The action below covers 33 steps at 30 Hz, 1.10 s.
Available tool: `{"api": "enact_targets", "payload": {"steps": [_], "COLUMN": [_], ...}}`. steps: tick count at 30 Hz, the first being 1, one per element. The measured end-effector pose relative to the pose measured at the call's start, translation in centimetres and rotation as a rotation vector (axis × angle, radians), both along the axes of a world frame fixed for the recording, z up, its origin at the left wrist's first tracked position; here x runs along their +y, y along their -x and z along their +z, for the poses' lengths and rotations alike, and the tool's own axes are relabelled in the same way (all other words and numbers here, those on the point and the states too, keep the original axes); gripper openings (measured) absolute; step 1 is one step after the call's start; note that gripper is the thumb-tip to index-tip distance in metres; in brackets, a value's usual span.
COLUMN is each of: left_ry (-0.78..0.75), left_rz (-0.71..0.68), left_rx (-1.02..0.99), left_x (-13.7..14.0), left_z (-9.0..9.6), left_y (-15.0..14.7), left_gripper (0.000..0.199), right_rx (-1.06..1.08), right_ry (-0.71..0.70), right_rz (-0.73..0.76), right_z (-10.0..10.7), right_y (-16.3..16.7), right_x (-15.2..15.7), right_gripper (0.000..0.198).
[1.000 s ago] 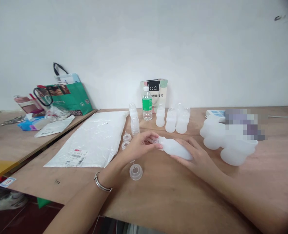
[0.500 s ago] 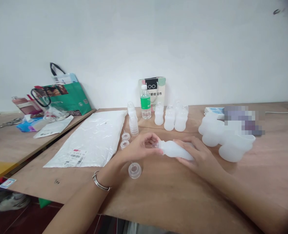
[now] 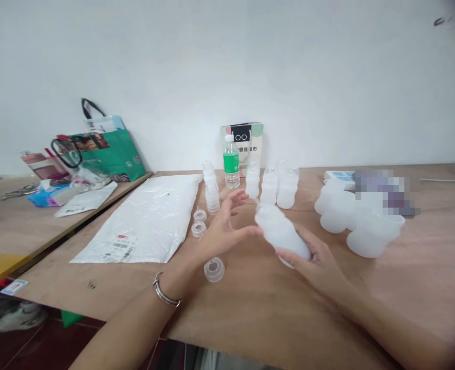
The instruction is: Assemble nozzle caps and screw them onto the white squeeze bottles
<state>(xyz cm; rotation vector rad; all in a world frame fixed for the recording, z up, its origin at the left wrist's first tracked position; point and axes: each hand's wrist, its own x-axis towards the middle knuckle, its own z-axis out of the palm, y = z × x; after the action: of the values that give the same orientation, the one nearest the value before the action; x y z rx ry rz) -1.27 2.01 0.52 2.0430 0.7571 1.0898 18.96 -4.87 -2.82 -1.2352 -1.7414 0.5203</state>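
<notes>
My right hand (image 3: pixel 318 259) is wrapped round the lower part of a frosted white baby bottle (image 3: pixel 279 234). The bottle tilts with its top toward the upper left. At its top end is my left hand (image 3: pixel 227 228), fingers spread and thumb stretched out beside the bottle's neck; whether the thumb touches it I cannot tell. Left of that hand lie clear nipple rings: one near the front (image 3: pixel 214 269) and two farther back, including this ring (image 3: pixel 198 229). Behind them stands a stack of clear caps (image 3: pixel 211 195).
Several capped baby bottles (image 3: pixel 269 187) stand near a water bottle (image 3: pixel 231 167) and a paper bag (image 3: pixel 246 139). At right are several topless bottles (image 3: pixel 370 234) and a white box (image 3: pixel 339 178). A white mailing bag (image 3: pixel 146 216) lies at left; a green bag (image 3: pixel 114 154) sits beyond.
My left hand has let go of the bottle's top and opened, its fingers rising away. The bottle in my right hand has tipped more upright.
</notes>
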Motion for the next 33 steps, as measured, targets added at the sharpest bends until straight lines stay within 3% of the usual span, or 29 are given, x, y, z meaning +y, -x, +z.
{"api": "enact_targets", "payload": {"steps": [3, 8, 14, 19, 22, 25, 27, 28, 31, 33], "left_ry": [0.040, 0.125, 0.157, 0.128, 0.216, 0.333, 0.354, 0.341, 0.256, 0.226], "left_rz": [-0.001, -0.144, -0.018, -0.031, -0.001, -0.103, -0.143, -0.128, 0.004, 0.034], "left_rx": [-0.019, 0.041, -0.061, -0.130, -0.202, -0.268, -0.282, -0.281, -0.246, -0.200], "left_x": [0.1, -0.3, 0.2, -1.7, -2.5, -2.4, -2.2, -2.2, -2.3, -2.6], "left_z": [0.1, 0.1, 0.1, 0.7, 0.7, 0.5, 0.4, 0.4, 0.5, 0.5], "left_y": [0.1, 0.0, 0.2, -1.0, -1.7, -1.8, -1.6, -1.6, -1.7, -1.9], "left_gripper": [0.065, 0.074, 0.051, 0.037, 0.028, 0.025, 0.024, 0.025, 0.027, 0.027], "right_rx": [0.068, 0.105, 0.173, 0.091, 0.229, 0.456, 0.533, 0.538, 0.446, 0.340], "right_ry": [0.051, 0.139, 0.045, 0.130, 0.280, 0.592, 0.681, 0.644, 0.363, 0.290], "right_rz": [-0.009, 0.106, 0.117, 0.073, 0.212, 0.544, 0.649, 0.610, 0.329, 0.220], "right_z": [-0.1, -0.5, -1.1, -0.6, -0.3, -0.1, 0.0, 0.0, -0.2, -0.3], "right_y": [0.1, 0.2, -0.1, 0.6, 0.5, 0.3, 0.3, 0.4, 0.9, 1.2], "right_x": [-0.2, -0.1, -0.3, -0.3, -0.2, -0.2, -0.3, -0.3, -0.6, -0.8], "right_gripper": [0.038, 0.038, 0.043, 0.038, 0.041, 0.056, 0.061, 0.058, 0.049, 0.052]}}
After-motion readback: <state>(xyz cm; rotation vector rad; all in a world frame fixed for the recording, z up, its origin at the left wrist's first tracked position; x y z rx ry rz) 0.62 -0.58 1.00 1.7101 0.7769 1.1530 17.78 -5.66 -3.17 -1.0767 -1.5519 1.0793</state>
